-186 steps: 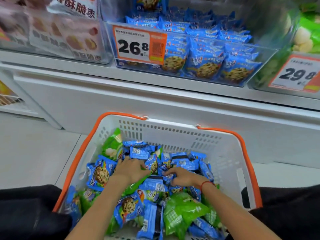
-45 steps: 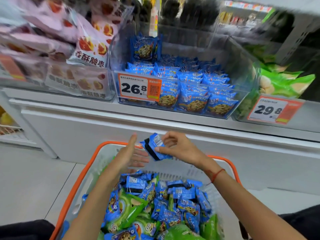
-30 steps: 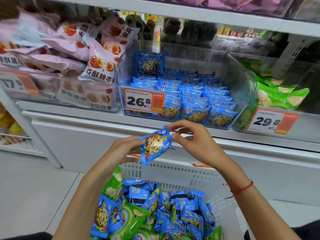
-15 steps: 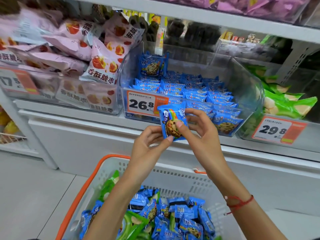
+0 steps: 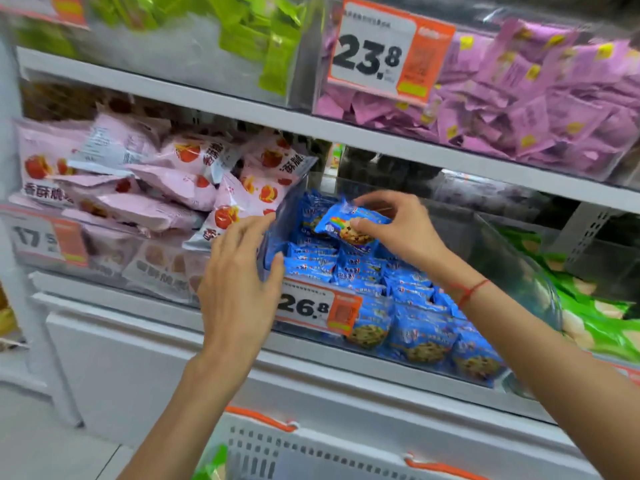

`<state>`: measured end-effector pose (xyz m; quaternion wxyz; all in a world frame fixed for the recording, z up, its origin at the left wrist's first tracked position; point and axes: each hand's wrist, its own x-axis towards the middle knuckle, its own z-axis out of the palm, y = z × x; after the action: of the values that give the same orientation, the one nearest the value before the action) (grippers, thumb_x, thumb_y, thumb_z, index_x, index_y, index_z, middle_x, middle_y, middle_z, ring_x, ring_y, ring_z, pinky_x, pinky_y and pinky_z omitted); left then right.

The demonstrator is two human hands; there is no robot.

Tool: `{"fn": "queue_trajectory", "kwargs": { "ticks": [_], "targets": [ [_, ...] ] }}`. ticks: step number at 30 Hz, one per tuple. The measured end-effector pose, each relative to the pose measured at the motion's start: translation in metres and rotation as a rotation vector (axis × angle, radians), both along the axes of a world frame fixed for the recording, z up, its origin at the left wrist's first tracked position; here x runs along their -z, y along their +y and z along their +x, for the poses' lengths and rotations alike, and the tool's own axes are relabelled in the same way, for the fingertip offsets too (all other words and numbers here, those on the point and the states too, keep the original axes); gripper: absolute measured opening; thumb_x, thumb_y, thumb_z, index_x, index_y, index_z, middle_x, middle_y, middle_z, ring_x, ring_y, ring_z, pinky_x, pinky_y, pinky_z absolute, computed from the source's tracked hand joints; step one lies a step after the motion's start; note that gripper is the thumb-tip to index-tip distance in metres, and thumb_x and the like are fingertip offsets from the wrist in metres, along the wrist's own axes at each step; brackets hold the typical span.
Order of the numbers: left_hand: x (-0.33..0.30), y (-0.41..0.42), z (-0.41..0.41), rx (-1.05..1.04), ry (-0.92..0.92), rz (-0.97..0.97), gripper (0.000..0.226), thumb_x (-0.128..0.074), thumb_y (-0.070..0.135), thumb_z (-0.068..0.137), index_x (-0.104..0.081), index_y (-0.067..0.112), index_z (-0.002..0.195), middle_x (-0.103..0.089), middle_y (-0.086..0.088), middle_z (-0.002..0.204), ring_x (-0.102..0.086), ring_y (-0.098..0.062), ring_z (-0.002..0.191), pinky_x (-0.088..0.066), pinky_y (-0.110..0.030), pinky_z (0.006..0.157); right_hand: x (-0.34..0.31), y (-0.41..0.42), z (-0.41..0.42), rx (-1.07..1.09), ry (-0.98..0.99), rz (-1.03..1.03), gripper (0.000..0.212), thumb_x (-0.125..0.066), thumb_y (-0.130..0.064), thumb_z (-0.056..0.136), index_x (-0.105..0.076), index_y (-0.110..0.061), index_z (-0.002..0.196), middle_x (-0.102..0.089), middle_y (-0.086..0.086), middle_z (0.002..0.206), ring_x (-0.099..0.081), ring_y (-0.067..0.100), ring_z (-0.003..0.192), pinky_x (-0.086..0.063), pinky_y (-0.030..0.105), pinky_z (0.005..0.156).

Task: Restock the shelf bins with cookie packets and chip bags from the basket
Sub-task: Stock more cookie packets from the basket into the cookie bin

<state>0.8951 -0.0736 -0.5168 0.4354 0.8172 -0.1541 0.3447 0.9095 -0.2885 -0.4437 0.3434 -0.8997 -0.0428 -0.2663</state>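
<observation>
My right hand (image 5: 398, 226) pinches a blue cookie packet (image 5: 349, 225) over the back of the clear shelf bin (image 5: 512, 258), above the rows of blue cookie packets (image 5: 408, 306) lying in it. My left hand (image 5: 239, 282) is at the bin's front left corner with straight fingers, thumb against the corner beside the 26.8 price tag (image 5: 311, 308); it holds nothing. The white basket (image 5: 311, 452) with orange rim shows only its far edge at the bottom; its contents are mostly out of view.
A bin of pink snack bags (image 5: 138, 188) stands to the left, and green chip bags (image 5: 595, 317) fill the bin to the right. The shelf above carries purple packets (image 5: 519, 98) and green packets (image 5: 249, 32). White shelf base (image 5: 173, 358) below.
My right hand has carried the cookie packet up and into the bin. My left hand let go of the packet and moved to the bin's left corner. The view rose toward the shelves.
</observation>
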Motion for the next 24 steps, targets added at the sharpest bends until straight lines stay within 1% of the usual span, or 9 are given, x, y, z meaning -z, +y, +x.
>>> {"fn": "queue_trajectory", "kwargs": {
  "ticks": [2, 5, 6, 9, 11, 15, 17, 20, 24],
  "targets": [
    [0.003, 0.0, 0.0, 0.005, -0.021, -0.023, 0.038, -0.062, 0.013, 0.087, -0.061, 0.019, 0.125, -0.058, 0.005, 0.123, -0.052, -0.017, 0.11, -0.042, -0.034, 0.09, 0.003, 0.007, 0.023, 0.021, 0.061, -0.126, 0.023, -0.077, -0.021, 0.078, -0.07, -0.024, 0.099, -0.07, -0.004, 0.105, -0.063, 0.011, 0.101, -0.048, 0.03, 0.094],
    [0.005, -0.001, -0.001, 0.026, -0.015, -0.082, 0.034, -0.065, 0.014, 0.086, -0.065, 0.023, 0.119, -0.059, 0.012, 0.121, -0.053, -0.009, 0.108, -0.042, -0.027, 0.089, 0.016, 0.02, 0.052, -0.004, 0.116, -0.129, 0.023, -0.075, -0.019, 0.08, -0.069, -0.023, 0.101, -0.067, -0.006, 0.109, -0.059, 0.008, 0.106, -0.041, 0.013, 0.08],
    [0.005, 0.0, -0.001, 0.038, -0.006, -0.106, 0.034, -0.067, 0.013, 0.085, -0.066, 0.024, 0.117, -0.059, 0.013, 0.12, -0.054, -0.009, 0.108, -0.042, -0.027, 0.09, 0.021, 0.023, 0.058, -0.018, 0.115, -0.131, 0.023, -0.074, -0.017, 0.08, -0.068, -0.022, 0.101, -0.067, -0.006, 0.11, -0.06, 0.008, 0.106, -0.041, 0.011, 0.079],
    [0.003, 0.0, -0.001, 0.055, 0.014, -0.147, 0.037, -0.069, 0.011, 0.082, -0.066, 0.025, 0.116, -0.061, 0.013, 0.119, -0.056, -0.011, 0.108, -0.044, -0.029, 0.089, 0.032, 0.027, 0.073, 0.014, 0.073, -0.143, 0.023, -0.072, -0.018, 0.082, -0.066, -0.022, 0.104, -0.067, -0.005, 0.113, -0.062, 0.012, 0.103, -0.048, 0.023, 0.084],
    [0.001, 0.001, -0.002, 0.045, 0.025, -0.136, 0.04, -0.069, 0.012, 0.082, -0.064, 0.025, 0.12, -0.062, 0.012, 0.12, -0.056, -0.011, 0.109, -0.043, -0.028, 0.089, 0.035, 0.025, 0.076, 0.038, 0.05, -0.162, 0.025, -0.071, -0.023, 0.083, -0.067, -0.022, 0.107, -0.067, -0.005, 0.113, -0.063, 0.014, 0.1, -0.05, 0.027, 0.083],
    [0.001, 0.002, -0.002, 0.017, 0.052, -0.089, 0.046, -0.067, 0.016, 0.084, -0.059, 0.025, 0.128, -0.061, 0.009, 0.122, -0.054, -0.013, 0.109, -0.034, -0.02, 0.085, 0.035, 0.019, 0.079, 0.149, -0.126, -0.673, 0.027, -0.068, -0.035, 0.083, -0.07, -0.023, 0.108, -0.059, 0.0, 0.117, -0.046, 0.023, 0.114, -0.039, 0.035, 0.095],
    [0.001, 0.002, -0.003, 0.001, 0.051, -0.051, 0.045, -0.066, 0.017, 0.085, -0.059, 0.022, 0.129, -0.063, 0.006, 0.12, -0.054, -0.016, 0.107, -0.035, -0.023, 0.084, 0.032, 0.02, 0.078, 0.122, -0.074, -0.79, 0.035, -0.068, -0.036, 0.083, -0.067, -0.021, 0.114, -0.056, 0.003, 0.119, -0.043, 0.026, 0.115, -0.04, 0.038, 0.094],
    [-0.001, 0.001, -0.003, -0.007, 0.055, -0.021, 0.044, -0.065, 0.017, 0.085, -0.06, 0.019, 0.128, -0.063, 0.003, 0.117, -0.056, -0.02, 0.104, -0.041, -0.03, 0.083, 0.025, 0.023, 0.079, 0.053, 0.057, -0.774, 0.043, -0.072, -0.034, 0.081, -0.061, -0.02, 0.12, -0.056, 0.005, 0.122, -0.046, 0.026, 0.117, -0.042, 0.035, 0.091],
    [0.0, 0.0, -0.003, -0.011, 0.055, -0.027, 0.044, -0.066, 0.016, 0.085, -0.059, 0.016, 0.128, -0.063, 0.0, 0.117, -0.057, -0.022, 0.104, -0.045, -0.035, 0.085, 0.028, 0.024, 0.08, 0.048, 0.005, -0.736, 0.039, -0.075, -0.034, 0.077, -0.062, -0.027, 0.113, -0.059, 0.003, 0.116, -0.052, 0.026, 0.11, -0.048, 0.036, 0.083]
  ]
}}
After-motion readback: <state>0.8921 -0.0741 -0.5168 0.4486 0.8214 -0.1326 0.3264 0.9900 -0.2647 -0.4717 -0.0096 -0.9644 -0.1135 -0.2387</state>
